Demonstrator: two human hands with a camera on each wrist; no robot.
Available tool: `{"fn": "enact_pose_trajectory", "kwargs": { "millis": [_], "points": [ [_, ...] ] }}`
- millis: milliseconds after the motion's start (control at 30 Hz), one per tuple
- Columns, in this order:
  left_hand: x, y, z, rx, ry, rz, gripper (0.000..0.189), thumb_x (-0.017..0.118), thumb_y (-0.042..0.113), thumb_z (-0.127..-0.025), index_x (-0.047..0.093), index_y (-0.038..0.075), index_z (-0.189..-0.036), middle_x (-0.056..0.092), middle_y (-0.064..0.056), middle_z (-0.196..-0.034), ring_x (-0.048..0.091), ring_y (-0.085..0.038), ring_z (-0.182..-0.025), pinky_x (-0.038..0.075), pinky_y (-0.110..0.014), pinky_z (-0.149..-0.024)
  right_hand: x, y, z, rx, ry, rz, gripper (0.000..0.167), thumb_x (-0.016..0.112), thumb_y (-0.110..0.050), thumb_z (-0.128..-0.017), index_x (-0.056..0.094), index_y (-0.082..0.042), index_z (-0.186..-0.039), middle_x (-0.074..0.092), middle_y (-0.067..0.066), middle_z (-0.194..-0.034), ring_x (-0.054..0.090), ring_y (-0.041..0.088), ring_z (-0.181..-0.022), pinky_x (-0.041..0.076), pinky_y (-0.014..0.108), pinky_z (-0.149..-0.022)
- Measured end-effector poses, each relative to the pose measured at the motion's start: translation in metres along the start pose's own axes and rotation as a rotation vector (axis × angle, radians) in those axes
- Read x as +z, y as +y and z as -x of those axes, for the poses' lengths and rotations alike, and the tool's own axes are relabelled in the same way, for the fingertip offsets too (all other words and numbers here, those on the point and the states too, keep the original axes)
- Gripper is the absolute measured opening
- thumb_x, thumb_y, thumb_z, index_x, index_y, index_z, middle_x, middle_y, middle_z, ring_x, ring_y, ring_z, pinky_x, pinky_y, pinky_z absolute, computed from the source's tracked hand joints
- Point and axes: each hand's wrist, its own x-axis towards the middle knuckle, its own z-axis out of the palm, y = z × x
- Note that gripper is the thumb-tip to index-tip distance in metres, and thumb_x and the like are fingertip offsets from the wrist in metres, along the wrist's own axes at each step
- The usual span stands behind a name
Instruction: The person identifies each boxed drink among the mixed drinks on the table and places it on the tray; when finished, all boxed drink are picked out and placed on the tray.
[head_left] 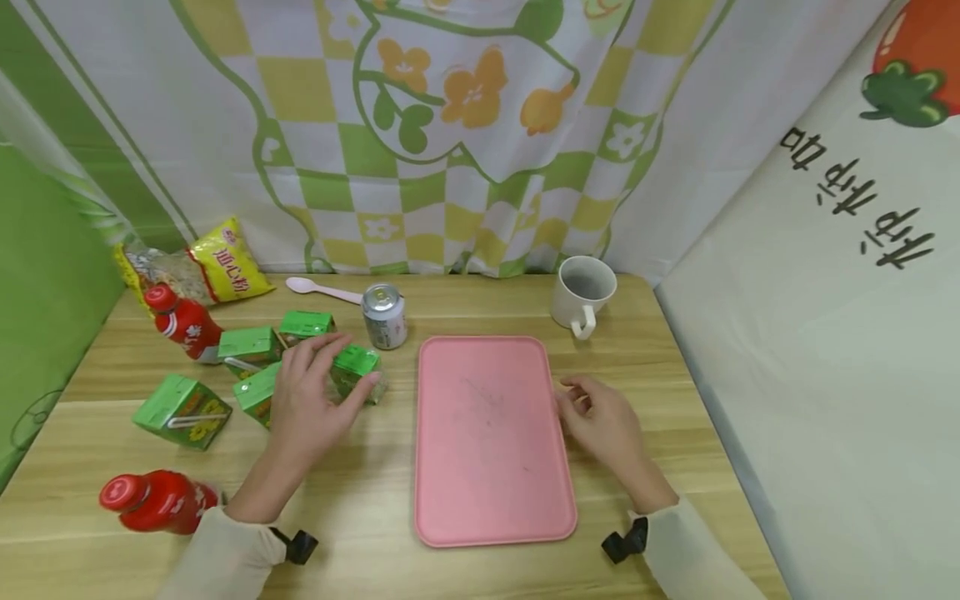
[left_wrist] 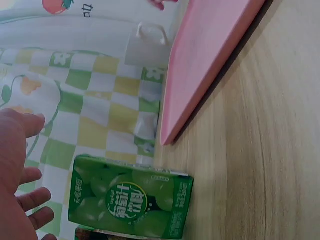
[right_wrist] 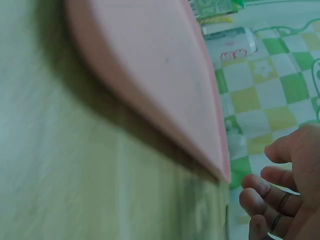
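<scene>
My left hand [head_left: 309, 404] hovers over a group of green juice boxes, thumb and fingers spread apart. Nearest its thumb stands one green juice box [head_left: 357, 363]. In the left wrist view that hand's fingers [left_wrist: 35, 200] are apart from the upright juice box [left_wrist: 132, 200], with a gap between them. A pink rectangular tray [head_left: 487, 450] lies flat in the middle of the table. Beside the tray's right edge is my right hand [head_left: 606, 423], fingers loosely bent and holding nothing. The right wrist view shows these fingers [right_wrist: 280, 150] just off the tray corner.
A silver can [head_left: 385, 321] stands behind the boxes, near a pink spoon [head_left: 322, 288]. Two red bottles [head_left: 183, 321] are at the left, with a yellow pasta bag [head_left: 228, 262] behind. A white mug [head_left: 585, 292] stands back right. Curtain and walls border the table.
</scene>
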Motion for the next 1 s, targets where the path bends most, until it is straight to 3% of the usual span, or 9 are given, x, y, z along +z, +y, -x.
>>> {"fn": "enact_pose_trajectory", "kwargs": {
  "millis": [167, 333, 500, 633, 767, 900, 1000],
  "points": [
    [0.000, -0.007, -0.002, -0.015, 0.000, -0.066, 0.063, 0.085, 0.039, -0.081, 0.066, 0.004, -0.130, 0.059, -0.020, -0.127, 0.049, -0.041, -0.115, 0.036, -0.058, -0.093, 0.000, 0.009, 0.005, 0.036, -0.056, 0.041, 0.031, 0.070, -0.031, -0.097, 0.072, -0.006, -0.116, 0.070, -0.001, -0.088, 0.062, 0.010, -0.070, 0.053, 0.035, -0.064],
    [0.002, -0.011, -0.003, -0.056, -0.030, -0.122, 0.066, 0.084, 0.044, -0.081, 0.064, 0.006, -0.131, 0.060, -0.018, -0.122, 0.050, -0.041, -0.114, 0.036, -0.058, -0.091, 0.001, 0.013, 0.007, 0.091, -0.131, 0.112, 0.033, 0.069, -0.037, -0.097, 0.073, -0.008, -0.114, 0.067, -0.006, -0.080, 0.060, 0.009, -0.067, 0.052, 0.035, -0.063],
    [0.004, -0.012, -0.004, -0.098, -0.053, -0.157, 0.068, 0.083, 0.047, -0.081, 0.063, 0.006, -0.132, 0.059, -0.019, -0.122, 0.050, -0.042, -0.114, 0.036, -0.059, -0.093, 0.003, 0.015, 0.007, 0.123, -0.188, 0.116, 0.035, 0.069, -0.040, -0.097, 0.073, -0.010, -0.112, 0.066, -0.009, -0.079, 0.058, 0.008, -0.065, 0.050, 0.034, -0.062],
    [0.003, -0.012, -0.007, -0.139, -0.093, -0.215, 0.074, 0.079, 0.055, -0.082, 0.061, 0.007, -0.136, 0.059, -0.020, -0.128, 0.047, -0.043, -0.117, 0.027, -0.062, -0.100, 0.004, 0.015, 0.007, 0.107, -0.188, 0.132, 0.031, 0.070, -0.039, -0.096, 0.075, -0.011, -0.107, 0.065, -0.009, -0.077, 0.057, 0.008, -0.064, 0.050, 0.034, -0.062],
    [0.004, -0.012, -0.010, -0.187, -0.181, -0.287, 0.083, 0.071, 0.068, -0.083, 0.058, 0.008, -0.139, 0.060, -0.021, -0.129, 0.046, -0.043, -0.117, 0.012, -0.064, -0.108, 0.004, 0.013, 0.007, 0.100, -0.206, 0.139, 0.027, 0.071, -0.040, -0.095, 0.075, -0.013, -0.098, 0.060, -0.010, -0.070, 0.053, 0.010, -0.060, 0.047, 0.034, -0.058],
    [0.008, -0.010, -0.011, -0.158, -0.208, -0.300, 0.080, 0.076, 0.064, -0.080, 0.061, 0.006, -0.133, 0.063, -0.020, -0.119, 0.052, -0.042, -0.109, 0.009, -0.063, -0.110, 0.006, 0.011, 0.008, 0.100, -0.226, 0.134, 0.025, 0.071, -0.040, -0.095, 0.074, -0.015, -0.092, 0.057, -0.011, -0.067, 0.052, 0.010, -0.058, 0.045, 0.033, -0.056],
    [0.013, -0.006, -0.010, -0.127, -0.218, -0.263, 0.078, 0.081, 0.057, -0.078, 0.062, 0.003, -0.131, 0.063, -0.020, -0.115, 0.056, -0.042, -0.106, 0.020, -0.062, -0.107, 0.007, 0.011, 0.007, 0.102, -0.229, 0.130, 0.022, 0.071, -0.038, -0.095, 0.074, -0.016, -0.089, 0.057, -0.011, -0.066, 0.052, 0.010, -0.058, 0.045, 0.033, -0.056]
  ]
}}
